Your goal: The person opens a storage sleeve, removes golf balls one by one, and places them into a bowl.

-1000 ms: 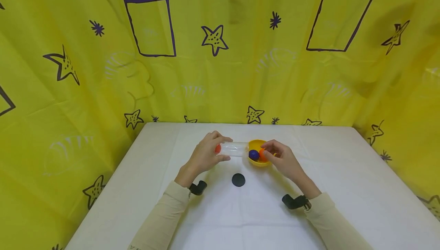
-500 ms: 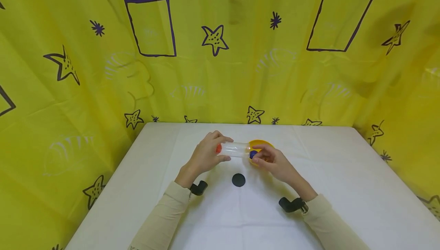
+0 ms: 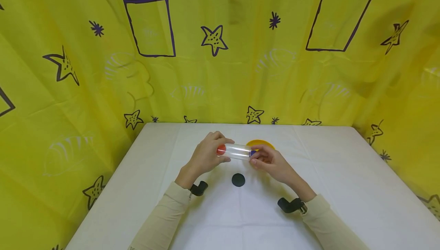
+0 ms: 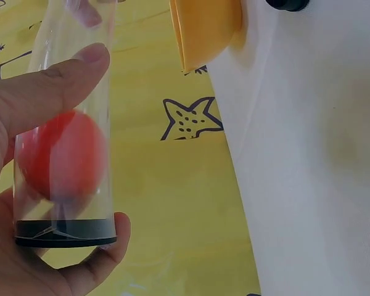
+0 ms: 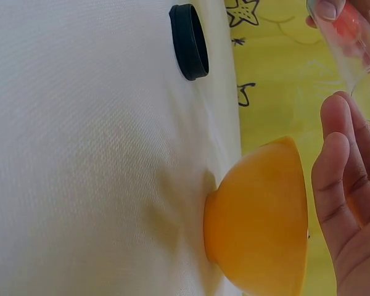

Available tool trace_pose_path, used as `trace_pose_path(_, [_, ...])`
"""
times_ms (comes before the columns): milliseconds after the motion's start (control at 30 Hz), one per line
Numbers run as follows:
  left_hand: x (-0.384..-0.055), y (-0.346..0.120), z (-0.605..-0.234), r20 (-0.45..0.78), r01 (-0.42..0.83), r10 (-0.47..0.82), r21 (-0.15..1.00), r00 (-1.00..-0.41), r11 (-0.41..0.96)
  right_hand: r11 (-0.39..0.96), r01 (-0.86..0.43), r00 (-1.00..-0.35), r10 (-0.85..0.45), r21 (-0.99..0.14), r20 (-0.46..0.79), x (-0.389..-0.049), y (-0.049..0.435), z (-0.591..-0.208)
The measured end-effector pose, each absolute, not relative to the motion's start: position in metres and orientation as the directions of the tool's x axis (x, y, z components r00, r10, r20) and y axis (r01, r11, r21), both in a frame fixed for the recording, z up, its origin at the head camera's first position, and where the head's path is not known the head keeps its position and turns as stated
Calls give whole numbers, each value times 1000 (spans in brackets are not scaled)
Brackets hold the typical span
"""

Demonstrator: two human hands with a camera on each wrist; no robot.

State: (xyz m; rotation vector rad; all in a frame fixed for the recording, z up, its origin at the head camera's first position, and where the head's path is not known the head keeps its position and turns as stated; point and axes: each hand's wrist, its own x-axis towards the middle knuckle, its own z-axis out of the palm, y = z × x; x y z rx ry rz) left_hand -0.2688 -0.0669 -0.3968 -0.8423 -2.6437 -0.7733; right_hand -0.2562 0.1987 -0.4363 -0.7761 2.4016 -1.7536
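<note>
My left hand (image 3: 210, 150) grips a clear plastic tube (image 3: 238, 151) that lies nearly level, its right end slightly lower. A red ball (image 4: 65, 154) shows inside, lifted off the black cap (image 4: 65, 233) at the held end. At the tube's other end is my right hand (image 5: 357, 197), with loosely bent fingers whose tips sit right at the mouth and no ball showing between them. Behind that hand stands a yellow bowl (image 5: 259, 216), mostly covered in the head view. A bit of a dark blue ball (image 3: 253, 152) shows beside the tube's mouth.
A loose black round cap (image 3: 238, 180) lies on the white-covered table (image 3: 206, 219), nearer to me than the tube. Yellow curtains (image 3: 220, 82) with drawn stars stand around the table's back and sides. Each wrist carries a black camera mount (image 3: 290, 205).
My right hand has moved left from the bowl, where its fingers were at an orange ball, to the tube's mouth. The tube's right end has dipped, and the red ball has shifted slightly right.
</note>
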Motion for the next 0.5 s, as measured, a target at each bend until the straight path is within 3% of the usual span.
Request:
trace_pose_path(200, [-269, -68, -398, 421, 623, 472, 380, -775, 684, 254, -352, -877, -425, -901, 223, -257, 199, -436])
trace_pose_path(500, [-271, -68, -400, 393, 620, 482, 431, -783, 656, 277, -363, -882, -411, -890, 231, -256, 201, -434])
